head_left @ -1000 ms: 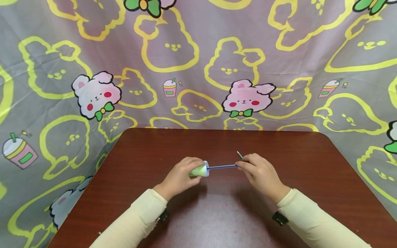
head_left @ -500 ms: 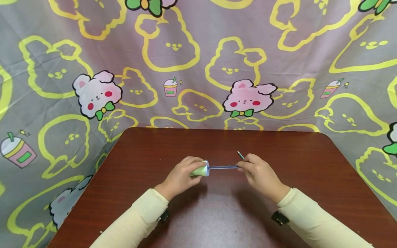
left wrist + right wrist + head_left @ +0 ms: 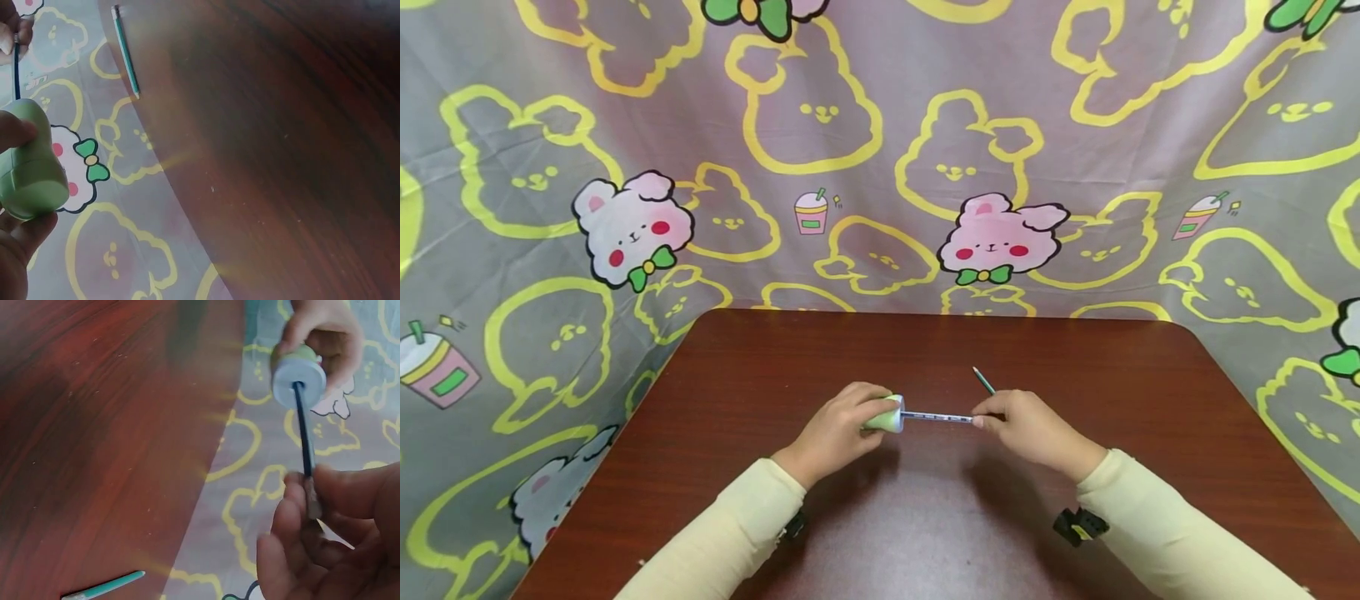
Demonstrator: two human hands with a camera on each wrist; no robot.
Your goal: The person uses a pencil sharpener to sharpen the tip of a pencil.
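My left hand (image 3: pixel 838 427) grips a pale green pencil sharpener (image 3: pixel 885 418) with a whitish end face, fingers wrapped around its body. A dark blue pencil (image 3: pixel 936 417) with light printed markings runs from the hole in that face across to my right hand (image 3: pixel 1026 423). Thumb and fingers of the right hand pinch the pencil near its far end, as the right wrist view shows. The pencil's tip is hidden inside the sharpener (image 3: pixel 284 381). In the left wrist view, the rounded green body of the sharpener (image 3: pixel 34 156) sits between thumb and fingers.
A green pencil (image 3: pixel 982 380) lies on the brown wooden table (image 3: pixel 820 350), just beyond the right hand. A grey curtain (image 3: pixel 880 150) with cartoon rabbit prints hangs behind and along the sides of the table.
My right hand has turned and dropped slightly, and the pencil has rolled so its printed side shows. More of the green pencil is uncovered. The left hand keeps its grip on the sharpener.
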